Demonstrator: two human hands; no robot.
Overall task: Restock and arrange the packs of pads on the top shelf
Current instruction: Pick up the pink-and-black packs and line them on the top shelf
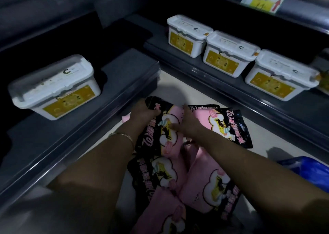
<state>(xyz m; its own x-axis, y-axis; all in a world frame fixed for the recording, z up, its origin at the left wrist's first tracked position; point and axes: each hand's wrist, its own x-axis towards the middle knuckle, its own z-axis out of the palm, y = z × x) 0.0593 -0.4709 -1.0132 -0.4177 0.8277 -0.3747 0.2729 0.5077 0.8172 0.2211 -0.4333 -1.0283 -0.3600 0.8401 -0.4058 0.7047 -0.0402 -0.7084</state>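
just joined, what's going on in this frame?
A person reaches down to a pile of pink and black plastic packs of pads lying on the pale floor between low dark shelves. The left hand grips the top end of the uppermost pack, and the right hand holds its right edge, thumb on the front. The shelves in view hold only white lidded plastic tubs with yellow labels. A blue plastic bag sits at the right.

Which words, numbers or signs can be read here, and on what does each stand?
"C": on the lids of the tubs.
Red arrow, pointing up: on the shelf tag.
Numbers on the tag: too blurred.
Yellow labels on the tubs: too blurred.
Script on the packs: starts "W", rest unreadable.
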